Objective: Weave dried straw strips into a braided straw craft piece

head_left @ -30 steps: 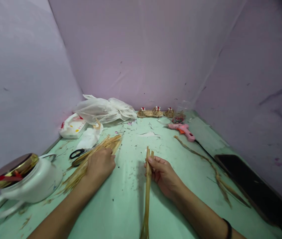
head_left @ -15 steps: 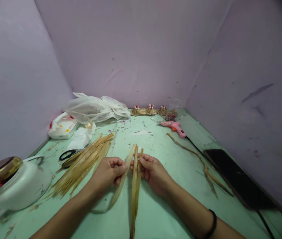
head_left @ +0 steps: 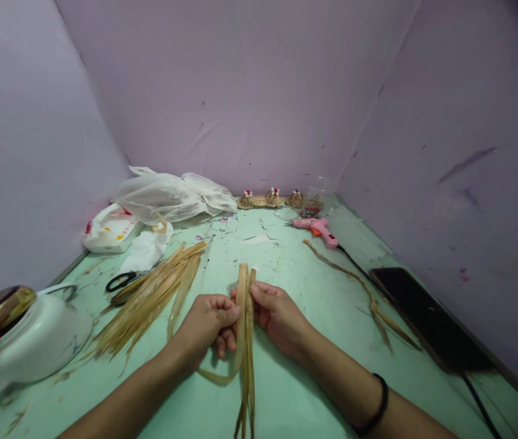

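Several dried leaf strips [head_left: 248, 360] hang down between my two hands, their upper ends standing just above my fingers. My right hand [head_left: 280, 314] is closed, pinching the strips between thumb and fingers. From the other side, my left hand [head_left: 216, 320] grips a wider pale strip laid against the others, its thumb on the edge. The lower part of that pale strip loops to the left below my left hand. Left of my hands a bundle of dried leaf strips [head_left: 149, 305] lies on the green table [head_left: 305, 390].
Black-handled scissors [head_left: 119, 281] lie partly under the bundle. A white container [head_left: 53, 341] stands at the left. A pink glue gun [head_left: 316, 228], a twisted dried strip [head_left: 354, 283] and a black phone [head_left: 428, 320] are right. White plastic [head_left: 177, 196] and small woven pieces [head_left: 263, 200] lie behind.
My left hand has moved right and brought the pale strip against the strips in my right hand. The strip's loop has shifted right. The whole view has shifted slightly.
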Demonstrator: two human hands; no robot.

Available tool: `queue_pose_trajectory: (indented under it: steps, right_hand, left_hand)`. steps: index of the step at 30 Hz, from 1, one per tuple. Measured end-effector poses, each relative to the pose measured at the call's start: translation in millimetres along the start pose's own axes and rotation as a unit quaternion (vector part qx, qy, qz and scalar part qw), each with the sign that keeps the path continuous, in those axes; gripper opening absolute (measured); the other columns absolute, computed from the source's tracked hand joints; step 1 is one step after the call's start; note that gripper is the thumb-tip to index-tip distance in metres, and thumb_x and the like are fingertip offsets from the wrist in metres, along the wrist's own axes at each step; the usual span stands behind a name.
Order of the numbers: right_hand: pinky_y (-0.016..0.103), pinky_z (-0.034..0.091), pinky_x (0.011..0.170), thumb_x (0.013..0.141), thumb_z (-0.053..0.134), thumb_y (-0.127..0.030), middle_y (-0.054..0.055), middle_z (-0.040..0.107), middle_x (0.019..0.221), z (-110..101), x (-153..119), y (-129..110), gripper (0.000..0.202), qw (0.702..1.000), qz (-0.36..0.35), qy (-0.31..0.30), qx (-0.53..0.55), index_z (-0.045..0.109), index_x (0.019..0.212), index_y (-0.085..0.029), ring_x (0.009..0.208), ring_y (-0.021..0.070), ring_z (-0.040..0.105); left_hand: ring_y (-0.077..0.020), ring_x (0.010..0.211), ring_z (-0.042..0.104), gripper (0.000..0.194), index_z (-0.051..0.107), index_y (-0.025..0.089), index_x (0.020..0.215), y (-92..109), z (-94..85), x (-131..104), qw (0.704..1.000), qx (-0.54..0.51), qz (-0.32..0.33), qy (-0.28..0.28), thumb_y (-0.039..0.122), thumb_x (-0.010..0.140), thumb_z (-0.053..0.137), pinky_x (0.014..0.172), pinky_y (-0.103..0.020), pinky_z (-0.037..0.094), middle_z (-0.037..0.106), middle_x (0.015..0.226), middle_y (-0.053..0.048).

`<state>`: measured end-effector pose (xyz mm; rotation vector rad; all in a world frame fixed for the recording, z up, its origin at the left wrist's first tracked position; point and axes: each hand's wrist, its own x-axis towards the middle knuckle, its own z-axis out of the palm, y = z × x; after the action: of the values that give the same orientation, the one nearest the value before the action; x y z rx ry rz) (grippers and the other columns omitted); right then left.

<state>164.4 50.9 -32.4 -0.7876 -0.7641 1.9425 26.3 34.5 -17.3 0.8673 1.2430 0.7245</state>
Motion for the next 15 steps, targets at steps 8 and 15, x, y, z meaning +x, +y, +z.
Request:
queue_pose_trajectory:
  steps: [8,15]
  right_hand:
    - [0.024,0.042,0.058,0.068,0.065,-0.026,0.004,0.065,0.064,-1.1,0.6,-1.2,0.015,0.999,0.001,0.017,0.029,0.063,0.072,-0.012,0.056,0.012,0.057]
    - [0.03,0.044,0.069,0.069,0.065,-0.03,0.008,0.067,0.074,-2.1,-1.1,0.7,0.023,1.0,-0.002,-0.006,0.01,0.065,0.08,-0.01,0.066,0.0156,0.061]
  left_hand:
    - [-0.002,0.023,0.031,0.024,0.048,0.015,0.06,4.5,-7.0,-0.8,1.0,0.003,0.02,0.008,0.034,0.066,0.061,0.023,-0.011,0.017,0.043,0.033,0.007]
    - [-0.0063,0.028,0.045,0.026,0.046,0.015,0.058,0.2,-0.6,-1.9,1.0,-0.019,0.006,-0.017,0.034,0.063,0.063,0.022,-0.012,0.022,0.054,0.044,0.002]
